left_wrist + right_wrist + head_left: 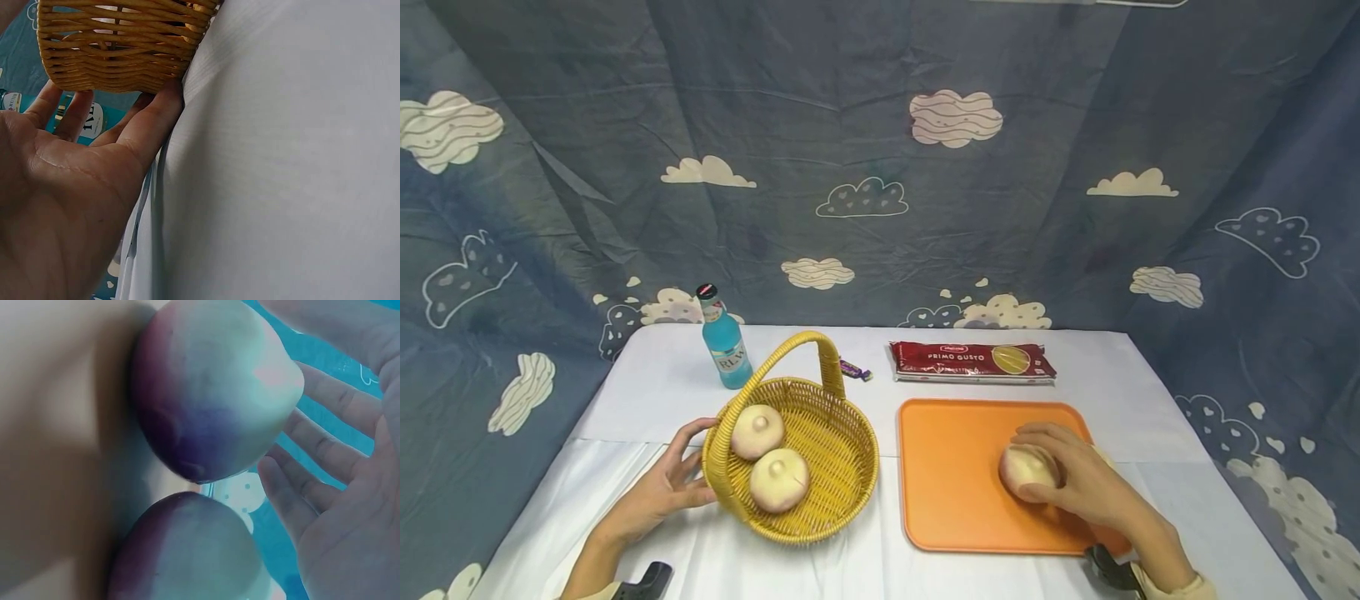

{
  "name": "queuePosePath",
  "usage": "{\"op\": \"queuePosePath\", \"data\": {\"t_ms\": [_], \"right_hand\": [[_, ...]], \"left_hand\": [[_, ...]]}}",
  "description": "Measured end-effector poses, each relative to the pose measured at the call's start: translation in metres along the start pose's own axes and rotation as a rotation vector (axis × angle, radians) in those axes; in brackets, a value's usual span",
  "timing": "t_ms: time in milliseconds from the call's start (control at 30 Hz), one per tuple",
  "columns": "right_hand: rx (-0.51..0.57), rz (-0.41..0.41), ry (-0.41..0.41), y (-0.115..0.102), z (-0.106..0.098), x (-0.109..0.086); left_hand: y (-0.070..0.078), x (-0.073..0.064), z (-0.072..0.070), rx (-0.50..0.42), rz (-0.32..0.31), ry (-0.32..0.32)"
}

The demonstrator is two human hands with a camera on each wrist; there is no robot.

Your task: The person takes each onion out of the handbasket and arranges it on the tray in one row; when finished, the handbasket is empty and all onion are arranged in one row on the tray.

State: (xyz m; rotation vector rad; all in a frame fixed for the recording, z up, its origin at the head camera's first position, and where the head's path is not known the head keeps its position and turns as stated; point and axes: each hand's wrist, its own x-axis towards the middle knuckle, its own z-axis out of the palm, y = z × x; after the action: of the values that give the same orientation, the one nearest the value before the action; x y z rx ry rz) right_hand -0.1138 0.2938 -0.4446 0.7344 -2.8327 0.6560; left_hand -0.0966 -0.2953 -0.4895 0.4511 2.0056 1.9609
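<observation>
My left hand (658,492) touches the near-left side of the yellow wicker basket (842,467), fingers extended; in the left wrist view the fingertips meet the woven wall (125,56). Inside the basket lie two pale turnips, one (758,432) behind the other (779,481). On the orange tray (947,475), my right hand (1078,475) has thumb and fingers around another pale turnip (1024,468). The right wrist view shows its purple side (206,394), fingers spread behind it, and a second turnip (187,550) close by, which the hand hides in the head view.
A blue bottle (727,346) stands behind the basket at left. A small purple wrapped candy (854,371) lies just beyond the basket's handle. Behind the tray is a red pasta packet (970,360). A cloud-patterned curtain (865,125) backs the white-covered table (1097,358).
</observation>
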Motion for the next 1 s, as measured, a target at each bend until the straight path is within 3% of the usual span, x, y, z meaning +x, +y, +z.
{"op": "queuePosePath", "data": {"t_ms": [433,767,1000], "right_hand": [[0.047,0.052,-0.074,-0.015,-0.004,0.013],[0.052,-0.01,-0.069,-0.025,-0.003,0.024],[0.058,-0.115,-0.029,-0.032,0.0,0.034]], "left_hand": [[0.002,0.001,-0.002,0.004,-0.001,-0.009],[0.0,0.001,-0.002,-0.007,0.035,-0.019],[0.0,0.001,-0.002,-0.01,0.063,-0.032]]}}
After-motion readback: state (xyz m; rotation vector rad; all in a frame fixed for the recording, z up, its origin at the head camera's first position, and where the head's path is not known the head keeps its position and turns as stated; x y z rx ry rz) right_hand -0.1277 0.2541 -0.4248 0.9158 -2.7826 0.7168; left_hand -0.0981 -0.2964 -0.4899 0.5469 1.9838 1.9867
